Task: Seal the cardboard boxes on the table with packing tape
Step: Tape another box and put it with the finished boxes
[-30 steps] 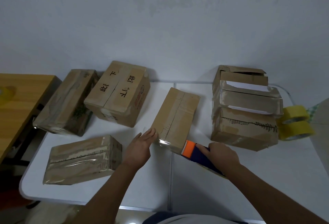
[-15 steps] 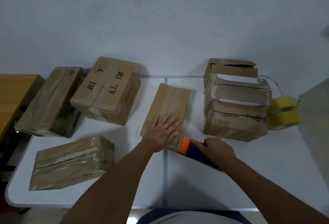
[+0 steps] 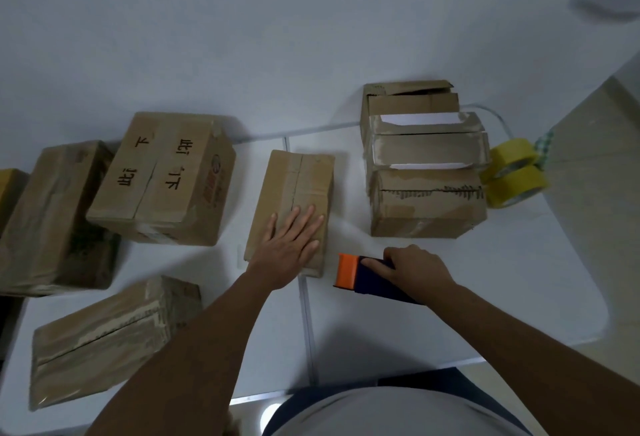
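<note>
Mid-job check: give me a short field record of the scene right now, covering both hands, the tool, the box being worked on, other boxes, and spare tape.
left hand: flat, fingers straight, pressing on top of the centre box
right hand: grips the tape dispenser
tape dispenser: orange and dark blue, just right of the centre box's near end, apart from it
centre box: flaps closed, seam running lengthwise
other boxes: three at left, a stack at right
spare tape: two yellow rolls beside the stack
surface: white table
</note>
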Tool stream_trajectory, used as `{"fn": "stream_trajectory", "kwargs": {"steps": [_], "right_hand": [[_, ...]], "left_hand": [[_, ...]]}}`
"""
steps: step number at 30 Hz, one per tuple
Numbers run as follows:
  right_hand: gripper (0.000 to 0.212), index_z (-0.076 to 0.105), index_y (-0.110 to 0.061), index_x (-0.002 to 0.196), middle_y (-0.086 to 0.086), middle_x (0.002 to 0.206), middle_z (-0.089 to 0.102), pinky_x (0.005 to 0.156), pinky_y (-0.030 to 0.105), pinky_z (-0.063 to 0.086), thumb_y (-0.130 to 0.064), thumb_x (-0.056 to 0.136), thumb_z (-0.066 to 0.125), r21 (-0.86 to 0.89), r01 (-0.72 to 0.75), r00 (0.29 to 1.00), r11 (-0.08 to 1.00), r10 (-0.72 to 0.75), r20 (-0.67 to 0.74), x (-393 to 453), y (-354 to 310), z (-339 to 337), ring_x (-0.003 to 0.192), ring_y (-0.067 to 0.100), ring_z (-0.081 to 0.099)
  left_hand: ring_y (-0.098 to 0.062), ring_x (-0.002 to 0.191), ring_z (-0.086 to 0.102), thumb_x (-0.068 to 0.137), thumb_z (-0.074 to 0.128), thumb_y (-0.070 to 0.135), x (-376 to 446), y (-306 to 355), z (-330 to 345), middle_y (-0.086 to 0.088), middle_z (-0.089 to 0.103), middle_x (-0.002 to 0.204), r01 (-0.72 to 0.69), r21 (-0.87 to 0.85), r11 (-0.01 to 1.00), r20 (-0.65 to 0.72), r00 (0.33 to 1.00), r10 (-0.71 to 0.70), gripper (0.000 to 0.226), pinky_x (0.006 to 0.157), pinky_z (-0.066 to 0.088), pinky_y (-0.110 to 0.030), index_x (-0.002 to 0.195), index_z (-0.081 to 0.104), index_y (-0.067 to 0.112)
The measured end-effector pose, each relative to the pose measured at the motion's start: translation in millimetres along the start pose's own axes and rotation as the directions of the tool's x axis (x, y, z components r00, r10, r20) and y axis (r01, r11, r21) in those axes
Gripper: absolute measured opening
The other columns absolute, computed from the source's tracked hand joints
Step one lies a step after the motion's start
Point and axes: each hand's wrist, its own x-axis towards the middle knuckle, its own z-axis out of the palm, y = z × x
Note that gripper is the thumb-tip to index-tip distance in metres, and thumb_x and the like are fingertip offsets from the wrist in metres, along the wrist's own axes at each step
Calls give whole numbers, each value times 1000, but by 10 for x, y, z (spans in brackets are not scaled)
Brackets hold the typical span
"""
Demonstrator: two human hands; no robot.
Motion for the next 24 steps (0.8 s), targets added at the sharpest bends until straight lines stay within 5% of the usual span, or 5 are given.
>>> {"fn": "stream_trajectory", "kwargs": {"steps": [14, 19, 24], "right_hand": [[67, 59, -14, 79, 1, 71, 57, 64, 30, 48, -75, 89, 34, 4, -69, 997, 998, 69, 14, -67, 279, -117, 65, 16, 57], [49, 55, -17, 90, -2, 78, 52, 66, 30, 43, -64, 93, 41, 89, -142, 980, 986, 127, 153, -46, 320, -80, 78, 18, 56], [41, 49, -18, 93, -2, 81, 48, 70, 32, 44, -59, 95, 42, 73, -124, 982, 990, 112, 152, -60, 260, -47, 80, 19, 54]], "left_hand": [[-10, 150, -18, 93, -5, 69, -13, 160, -1, 19, -18, 162, 125, -149, 981, 23, 992, -123, 64, 121, -7, -55, 154, 0, 48], [-14, 147, -29, 97, 39, 60, -78, 329, -91, 18, -20, 161, 146, -377, 915, 35, 989, -143, 34, 109, -31, -46, 126, 56, 55], [-26, 151, -11, 90, 60, 56, 0, 454, -121, 13, 18, 162, 132, -336, 932, -52, 986, -158, 19, 110, -28, -51, 99, 73, 45]]}}
